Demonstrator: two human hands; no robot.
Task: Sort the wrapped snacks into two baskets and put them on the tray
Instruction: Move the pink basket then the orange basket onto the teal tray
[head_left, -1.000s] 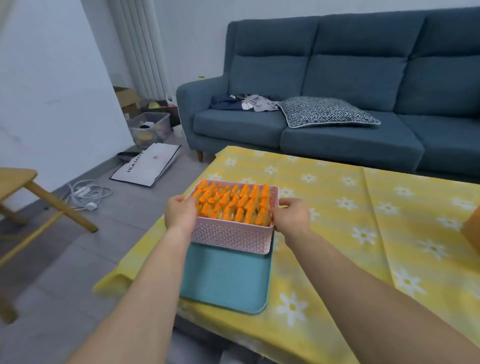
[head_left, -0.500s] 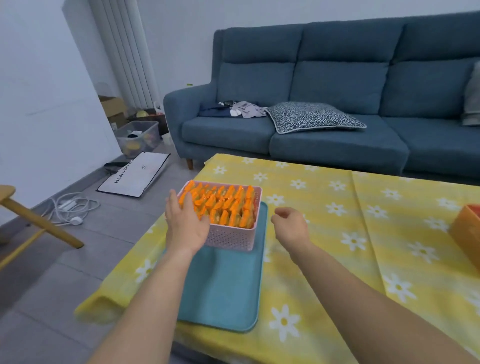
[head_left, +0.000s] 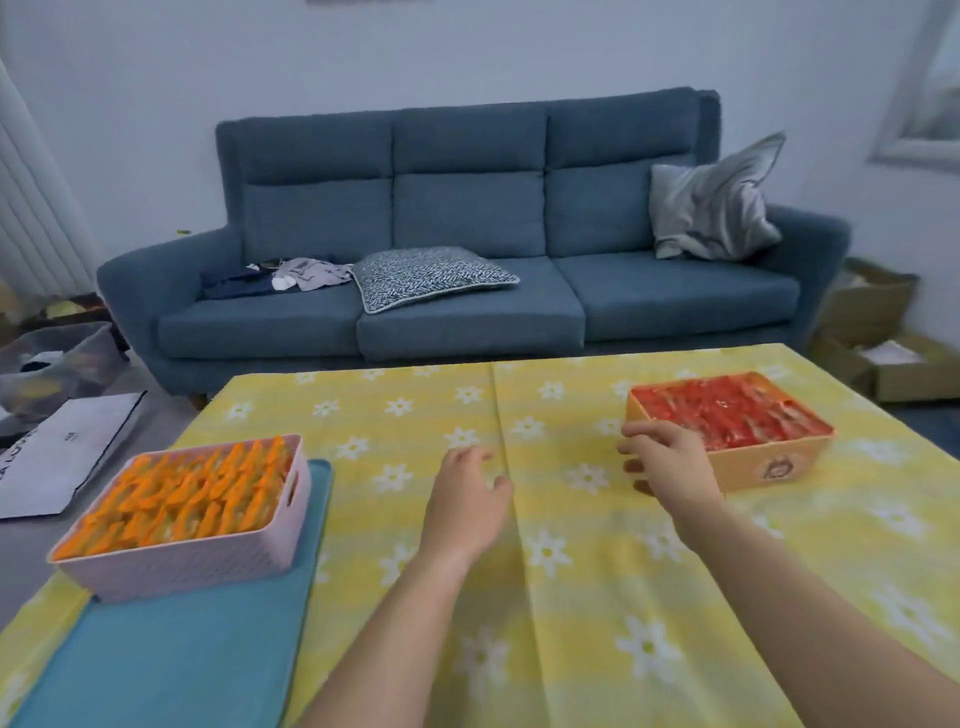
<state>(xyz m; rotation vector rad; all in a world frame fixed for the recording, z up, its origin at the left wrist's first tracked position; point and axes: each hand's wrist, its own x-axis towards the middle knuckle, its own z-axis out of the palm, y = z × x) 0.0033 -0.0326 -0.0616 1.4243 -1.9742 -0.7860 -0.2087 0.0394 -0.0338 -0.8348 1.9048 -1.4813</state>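
A pink basket (head_left: 208, 558) full of orange wrapped snacks (head_left: 176, 496) stands on the far end of the teal tray (head_left: 171, 660) at the left. An orange basket (head_left: 763, 465) packed with red wrapped snacks (head_left: 727, 410) sits on the yellow tablecloth at the right, off the tray. My right hand (head_left: 670, 462) is at that basket's near left corner, fingers spread, touching or almost touching its wall. My left hand (head_left: 467, 499) hovers open over the middle of the table, holding nothing.
The table (head_left: 571, 597) has a yellow flowered cloth. Behind it stands a blue sofa (head_left: 467, 270) with cushions and clothes. Cardboard boxes (head_left: 872, 332) lie on the floor at the right; a clear bin (head_left: 52, 364) and a white bag (head_left: 57, 457) lie at the left.
Both hands have let go of the pink basket, which now rests on the tray. My view has swung right, and both hands have moved right, the right one up to the orange basket.
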